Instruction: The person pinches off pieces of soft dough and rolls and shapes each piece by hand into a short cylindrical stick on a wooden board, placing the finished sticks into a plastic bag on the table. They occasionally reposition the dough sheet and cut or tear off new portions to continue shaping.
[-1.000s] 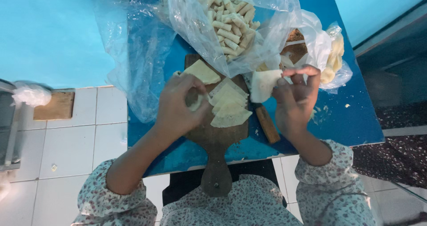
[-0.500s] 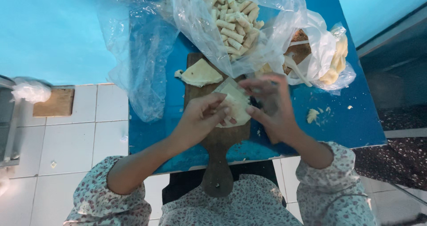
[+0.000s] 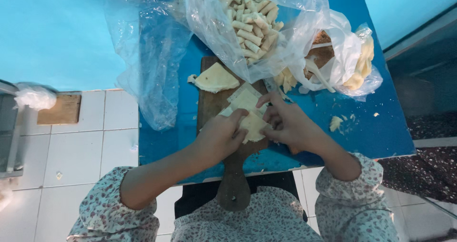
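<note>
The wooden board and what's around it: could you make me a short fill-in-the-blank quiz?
1. Both hands, the left hand and the right hand, press on pale wrapper sheets lying on a ____ board.
2. The table top is coloured ____.
3. The finished rolls are piled inside a clear ____ bag.

Missing words: wooden; blue; plastic

clear bag of rolls (image 3: 252, 18), white bag (image 3: 342, 61) beside it

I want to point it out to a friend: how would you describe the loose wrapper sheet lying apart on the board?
Find the blue table, then the brown wooden board with a handle. At its far end, beyond both hands, lies a pale folded wrapper sheet. Unlike the wrapper stack under the fingers, nothing touches it.
</note>
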Demonstrator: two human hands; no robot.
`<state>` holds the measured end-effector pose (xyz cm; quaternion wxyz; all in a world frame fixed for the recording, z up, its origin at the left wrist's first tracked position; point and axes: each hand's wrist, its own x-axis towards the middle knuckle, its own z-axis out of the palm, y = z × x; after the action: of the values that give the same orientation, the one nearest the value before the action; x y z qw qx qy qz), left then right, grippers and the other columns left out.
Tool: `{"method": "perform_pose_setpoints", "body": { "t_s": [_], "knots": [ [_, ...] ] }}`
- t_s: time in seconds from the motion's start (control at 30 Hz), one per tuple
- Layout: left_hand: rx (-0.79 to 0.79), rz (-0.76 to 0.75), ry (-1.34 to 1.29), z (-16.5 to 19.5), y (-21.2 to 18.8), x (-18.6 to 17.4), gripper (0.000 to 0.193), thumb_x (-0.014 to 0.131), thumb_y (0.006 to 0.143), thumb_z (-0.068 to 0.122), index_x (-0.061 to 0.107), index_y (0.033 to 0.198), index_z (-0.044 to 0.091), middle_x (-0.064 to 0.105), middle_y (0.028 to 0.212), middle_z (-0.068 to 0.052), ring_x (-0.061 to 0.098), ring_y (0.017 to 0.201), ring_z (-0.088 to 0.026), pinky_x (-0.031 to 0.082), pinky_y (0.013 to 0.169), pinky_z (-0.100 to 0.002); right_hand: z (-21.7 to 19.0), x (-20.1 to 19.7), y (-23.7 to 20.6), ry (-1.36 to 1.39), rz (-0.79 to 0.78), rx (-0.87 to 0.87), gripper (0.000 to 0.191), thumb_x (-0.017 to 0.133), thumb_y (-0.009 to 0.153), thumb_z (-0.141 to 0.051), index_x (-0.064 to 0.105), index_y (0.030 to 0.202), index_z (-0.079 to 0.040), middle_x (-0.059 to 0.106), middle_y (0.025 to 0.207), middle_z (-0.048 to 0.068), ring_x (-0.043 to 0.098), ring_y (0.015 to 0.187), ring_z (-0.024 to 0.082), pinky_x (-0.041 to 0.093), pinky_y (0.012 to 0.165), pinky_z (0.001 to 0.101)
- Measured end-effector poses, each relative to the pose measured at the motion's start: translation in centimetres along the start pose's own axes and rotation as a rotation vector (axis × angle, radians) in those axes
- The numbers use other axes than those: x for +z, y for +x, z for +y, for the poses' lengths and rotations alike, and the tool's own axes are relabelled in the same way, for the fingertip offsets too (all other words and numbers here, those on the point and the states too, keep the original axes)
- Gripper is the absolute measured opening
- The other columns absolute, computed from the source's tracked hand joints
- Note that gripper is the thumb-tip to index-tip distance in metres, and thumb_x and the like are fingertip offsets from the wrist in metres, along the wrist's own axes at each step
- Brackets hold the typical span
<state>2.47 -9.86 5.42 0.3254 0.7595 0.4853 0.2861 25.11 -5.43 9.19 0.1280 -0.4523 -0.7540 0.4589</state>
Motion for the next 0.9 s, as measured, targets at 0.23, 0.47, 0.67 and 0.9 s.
{"method": "perform_pose_setpoints", "body": {
  "t_s": [0.23,0.47,0.67,0.9],
  "knots": [
    [-0.071,-0.073,0.053,0.6,0.0,-0.2,0.048,0.070,0.088,0.017,0.051,0.130,0.005,0.068,0.063,-0.020,0.070,0.069,-0.042,0.053,0.060,-0.054,-0.2,0.1,0.2,-0.080,-0.021,-0.027,0.050,0.077,0.083,-0.013,0.046,0.123,-0.011,0.072,0.078,0.006,0.069,0.065,0.016,0.056,0.058,0.0305],
    [-0.108,-0.086,0.042,1.4,0.0,-1.2,0.045,0.071,0.091,0.026,0.050,0.125,0.006,0.070,0.067,-0.013,0.073,0.068,-0.036,0.055,0.059,-0.049,-0.7,0.2,0.1,-0.158,-0.029,0.071,0.058,0.080,0.077,-0.012,0.046,0.124,-0.012,0.065,0.071,0.008,0.065,0.059,0.019,0.051,0.053,0.0335],
    [0.078,0.337,0.327,0.3,-0.5,-4.4,0.029,0.075,0.087,0.020,0.064,0.111,0.008,0.066,0.101,-0.013,0.066,0.098,-0.037,0.055,0.076,-0.047,-0.6,-0.1,-0.1,-0.138,0.054,-0.139,0.050,0.079,0.081,-0.013,0.049,0.121,-0.010,0.069,0.076,0.005,0.064,0.057,0.016,0.049,0.051,0.0314],
    [-0.004,0.085,0.354,-0.8,-0.5,-3.7,0.036,0.081,0.073,0.019,0.066,0.103,0.007,0.061,0.103,-0.016,0.061,0.103,-0.038,0.053,0.075,-0.050,-0.4,-0.1,-0.2,-0.102,0.164,-0.181,0.037,0.075,0.089,-0.014,0.052,0.119,-0.009,0.073,0.079,0.003,0.068,0.062,0.011,0.050,0.055,0.0272]
  ]
}}
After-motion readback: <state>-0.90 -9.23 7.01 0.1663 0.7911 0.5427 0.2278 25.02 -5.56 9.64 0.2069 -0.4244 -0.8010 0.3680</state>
